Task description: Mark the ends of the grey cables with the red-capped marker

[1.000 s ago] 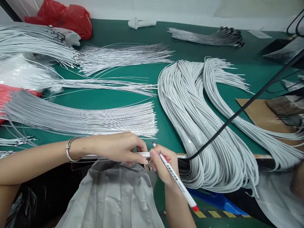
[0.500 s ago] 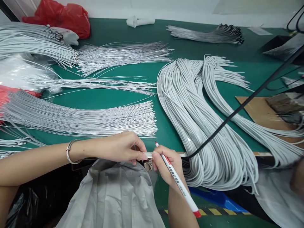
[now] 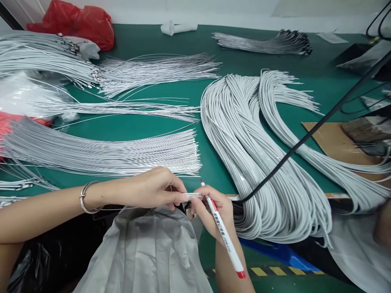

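My left hand (image 3: 161, 188) is closed, with thumb and fingertips pinching a small pale, partly see-through piece (image 3: 193, 195); it looks like a short bundle of thin wires or tubing, too small to tell which. My right hand (image 3: 215, 207) is closed around a white marker pen (image 3: 225, 236) with a red end. The pen slants across the hand, its red tip pointing up and away from the pale piece. Thumb and forefinger of that hand meet the piece's right end. Just beyond my left hand lies a fanned row of thin grey-white wires (image 3: 146, 156).
Thick white cables (image 3: 262, 162) hang over the bench edge at right, crossed by a black cord (image 3: 305, 140). More wires (image 3: 159, 71) lie on the green bench (image 3: 137, 130). A red bag (image 3: 76, 24) sits back left. Part of another person shows at far right.
The pale piece shows more between my hands, and the fingers of my right hand have shifted on it. The marker pen has tilted more upright, its lower end moving left.
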`<state>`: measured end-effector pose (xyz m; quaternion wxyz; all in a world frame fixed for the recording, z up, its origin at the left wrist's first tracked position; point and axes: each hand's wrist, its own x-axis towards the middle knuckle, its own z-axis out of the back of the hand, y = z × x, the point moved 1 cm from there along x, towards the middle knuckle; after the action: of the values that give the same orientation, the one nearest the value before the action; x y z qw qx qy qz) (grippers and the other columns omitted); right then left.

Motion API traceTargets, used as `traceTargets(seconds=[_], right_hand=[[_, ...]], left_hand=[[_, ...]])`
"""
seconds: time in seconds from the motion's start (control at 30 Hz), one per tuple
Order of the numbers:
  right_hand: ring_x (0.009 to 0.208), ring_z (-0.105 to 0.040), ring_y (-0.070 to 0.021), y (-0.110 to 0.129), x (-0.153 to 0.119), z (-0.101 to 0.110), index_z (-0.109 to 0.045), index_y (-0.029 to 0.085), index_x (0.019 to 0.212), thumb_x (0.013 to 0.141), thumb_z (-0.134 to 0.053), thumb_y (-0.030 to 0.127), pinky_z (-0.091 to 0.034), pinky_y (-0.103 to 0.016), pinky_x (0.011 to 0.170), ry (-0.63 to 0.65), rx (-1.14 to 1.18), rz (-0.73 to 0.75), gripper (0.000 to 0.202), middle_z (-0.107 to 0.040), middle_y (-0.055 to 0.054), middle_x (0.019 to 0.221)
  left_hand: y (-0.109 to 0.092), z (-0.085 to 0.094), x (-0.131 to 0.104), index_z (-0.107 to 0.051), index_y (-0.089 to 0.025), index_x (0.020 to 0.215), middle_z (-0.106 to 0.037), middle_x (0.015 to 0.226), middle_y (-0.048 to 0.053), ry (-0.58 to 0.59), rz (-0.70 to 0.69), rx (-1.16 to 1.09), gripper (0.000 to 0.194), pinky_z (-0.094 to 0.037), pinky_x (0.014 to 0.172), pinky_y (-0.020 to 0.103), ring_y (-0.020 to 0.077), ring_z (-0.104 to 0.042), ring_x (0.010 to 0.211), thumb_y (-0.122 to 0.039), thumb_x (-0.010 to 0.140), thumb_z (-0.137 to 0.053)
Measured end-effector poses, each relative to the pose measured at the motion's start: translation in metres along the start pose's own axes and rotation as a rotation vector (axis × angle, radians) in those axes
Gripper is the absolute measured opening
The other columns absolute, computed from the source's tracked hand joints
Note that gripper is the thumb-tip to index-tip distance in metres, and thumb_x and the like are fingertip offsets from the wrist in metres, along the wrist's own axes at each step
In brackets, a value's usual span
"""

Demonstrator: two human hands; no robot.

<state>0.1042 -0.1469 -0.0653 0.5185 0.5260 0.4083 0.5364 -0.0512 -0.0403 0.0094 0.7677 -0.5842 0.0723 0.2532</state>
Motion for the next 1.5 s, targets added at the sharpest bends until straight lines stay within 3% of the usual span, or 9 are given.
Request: traceTargets(seconds=[0.4, 0.57, 0.8, 1.17, 1.33, 1.5], right_hand=[[0.038, -0.055, -0.0113, -0.003, -0.001, -0.010, -0.060, 0.019, 0.078, 0.081, -0.067, 0.026, -0.043, -0.021, 0.039, -0.206, 0.207, -0.060, 0.011, -0.062, 0.003, 0.049], [0.037, -0.051, -0.0091, 0.003, -0.002, -0.018, -0.061, 0.020, 0.073, 0.078, -0.071, 0.029, -0.039, -0.020, 0.040, -0.325, 0.303, -0.178, 0.015, -0.060, 0.005, 0.047], [0.037, -0.050, -0.0102, 0.002, -0.001, -0.018, -0.062, 0.019, 0.075, 0.079, -0.070, 0.034, -0.037, -0.021, 0.041, -0.334, 0.273, -0.180, 0.018, -0.060, 0.004, 0.045], [0.034, -0.048, -0.0083, 0.000, -0.003, -0.025, -0.068, 0.019, 0.078, 0.080, -0.070, 0.031, -0.048, -0.024, 0.049, -0.416, 0.240, -0.168, 0.012, -0.064, 0.004, 0.048], [0.040, -0.054, -0.0102, 0.002, -0.005, -0.029, -0.070, 0.019, 0.080, 0.080, -0.069, 0.031, -0.049, -0.025, 0.056, -0.433, 0.207, -0.162, 0.012, -0.065, 0.003, 0.048], [0.035, -0.047, -0.0077, -0.001, -0.004, -0.029, -0.070, 0.018, 0.079, 0.081, -0.069, 0.030, -0.044, -0.022, 0.048, -0.418, 0.249, -0.160, 0.012, -0.063, 0.004, 0.047]], left_hand=[[0.002, -0.001, 0.001, -0.071, -0.012, 0.087, -0.070, 0.071, 0.003, -0.074, -0.006, -0.014, 0.031, -0.044, 0.055, 0.015, 0.0119, -0.066, 0.066, -0.037, 0.092, -0.053], [0.003, -0.002, 0.003, -0.071, -0.012, 0.087, -0.068, 0.067, 0.001, -0.121, -0.019, 0.026, 0.028, -0.043, 0.055, 0.015, 0.0097, -0.063, 0.062, -0.035, 0.091, -0.055], [0.003, -0.003, 0.003, -0.070, -0.013, 0.084, -0.068, 0.067, 0.001, -0.153, -0.058, 0.063, 0.028, -0.039, 0.055, 0.016, 0.0086, -0.059, 0.058, -0.034, 0.092, -0.054], [0.005, -0.007, 0.002, -0.071, -0.015, 0.083, -0.063, 0.063, -0.001, -0.228, -0.190, 0.282, 0.028, -0.030, 0.053, 0.019, 0.0060, -0.046, 0.051, -0.027, 0.095, -0.049], [0.004, -0.006, 0.003, -0.070, -0.014, 0.081, -0.064, 0.064, -0.001, -0.190, -0.148, 0.233, 0.028, -0.031, 0.053, 0.017, 0.0055, -0.048, 0.051, -0.027, 0.095, -0.049], [0.001, -0.004, 0.004, -0.071, -0.013, 0.081, -0.065, 0.063, 0.000, -0.151, -0.104, 0.171, 0.029, -0.034, 0.052, 0.016, 0.0068, -0.053, 0.052, -0.030, 0.094, -0.051]])
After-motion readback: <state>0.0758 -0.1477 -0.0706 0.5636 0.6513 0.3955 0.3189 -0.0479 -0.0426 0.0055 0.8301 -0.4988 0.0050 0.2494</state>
